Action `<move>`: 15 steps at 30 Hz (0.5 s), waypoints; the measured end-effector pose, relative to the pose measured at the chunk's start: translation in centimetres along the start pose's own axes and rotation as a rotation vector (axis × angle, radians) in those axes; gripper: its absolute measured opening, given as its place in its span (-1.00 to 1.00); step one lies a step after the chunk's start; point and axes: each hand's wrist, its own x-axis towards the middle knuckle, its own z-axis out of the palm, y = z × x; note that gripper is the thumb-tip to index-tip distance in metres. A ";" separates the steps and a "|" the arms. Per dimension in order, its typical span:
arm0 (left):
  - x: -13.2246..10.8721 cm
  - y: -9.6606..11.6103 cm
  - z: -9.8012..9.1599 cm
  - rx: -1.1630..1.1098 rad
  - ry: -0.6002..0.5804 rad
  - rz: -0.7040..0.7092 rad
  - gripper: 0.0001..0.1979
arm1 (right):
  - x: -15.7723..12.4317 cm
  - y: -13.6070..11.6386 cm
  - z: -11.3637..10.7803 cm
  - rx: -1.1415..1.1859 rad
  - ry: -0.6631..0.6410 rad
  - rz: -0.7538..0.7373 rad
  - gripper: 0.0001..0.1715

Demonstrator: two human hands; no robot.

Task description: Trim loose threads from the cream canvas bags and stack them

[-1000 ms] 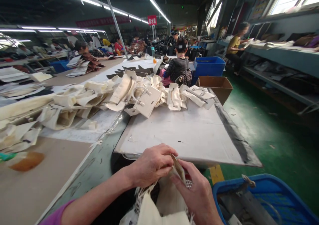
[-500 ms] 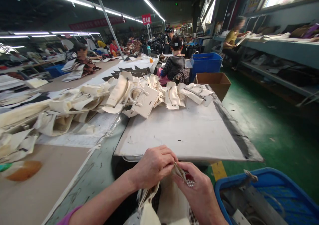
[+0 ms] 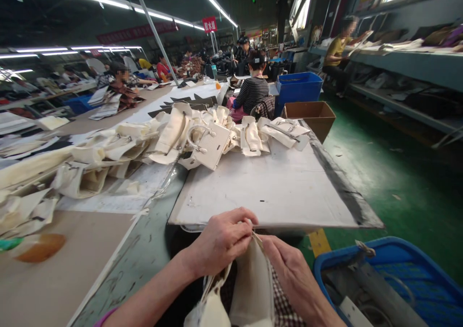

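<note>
A cream bag piece [image 3: 252, 284] hangs over my lap, its upper edge raised toward the table's near side. My left hand [image 3: 224, 240] pinches that edge at the top corner, fingers bent and pressed together. From the right, my right hand [image 3: 289, 264] grips the same edge just below, its fingertips partly hidden by the material. Loose cream flaps [image 3: 214, 307] hang under my left hand. On the white-topped table [image 3: 256, 192] ahead, a finished-looking cream handbag [image 3: 213, 146] with rounded handles leans on a heap of similar bag parts [image 3: 173, 129].
A blue basket [image 3: 394, 242] holding metal parts stands at my right. More cream pieces [image 3: 83, 177] cover the left table, near an amber bottle [image 3: 41, 248]. Beyond the table are a cardboard box [image 3: 307, 117], a blue bin [image 3: 299, 88] and a seated person in stripes [image 3: 251, 95].
My right hand has shifted slightly right and down along the edge, and more of the cream piece's face shows. My left hand keeps its pinch. The view has tilted a little.
</note>
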 end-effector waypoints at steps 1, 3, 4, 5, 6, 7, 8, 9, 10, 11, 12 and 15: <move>-0.1 -0.2 -0.1 -0.032 0.000 0.002 -0.81 | 0.1 -0.2 -0.2 0.022 -0.011 0.036 -0.53; -0.2 -0.5 0.0 -0.106 0.004 0.011 -0.82 | 0.3 -0.3 -0.4 0.026 -0.014 0.077 -0.51; -0.3 -0.7 0.1 -0.140 0.013 0.012 -0.82 | 0.4 -0.2 -0.5 0.017 -0.008 0.078 -0.50; -0.4 -0.8 0.2 -0.171 0.031 0.008 -0.82 | 0.5 -0.1 -0.5 0.007 -0.004 0.074 -0.50; -0.5 -0.9 0.4 -0.198 0.054 -0.001 -0.82 | 0.5 0.0 -0.6 -0.001 -0.004 0.070 -0.50; -0.6 -1.0 0.6 -0.221 0.082 -0.014 -0.82 | 0.6 0.2 -0.6 -0.012 -0.006 0.061 -0.51; -0.7 -0.9 0.8 -0.239 0.112 -0.028 -0.82 | 0.6 0.3 -0.6 -0.027 -0.006 0.047 -0.51; -0.9 -0.9 1.0 -0.251 0.141 -0.042 -0.81 | 0.7 0.4 -0.6 -0.046 -0.005 0.029 -0.52; -1.0 -0.8 1.2 -0.259 0.167 -0.056 -0.81 | 0.7 0.5 -0.7 -0.069 0.000 0.012 -0.52; -1.1 -0.7 1.4 -0.265 0.191 -0.068 -0.81 | 0.7 0.5 -0.7 -0.091 0.007 -0.004 -0.53; -1.2 -0.6 1.6 -0.272 0.213 -0.079 -0.80 | 0.7 0.6 -0.7 -0.108 0.017 -0.018 -0.55; -1.3 -0.5 2.1 -0.312 0.263 -0.109 -0.81 | 0.8 0.7 -0.8 -0.119 0.035 -0.026 -0.59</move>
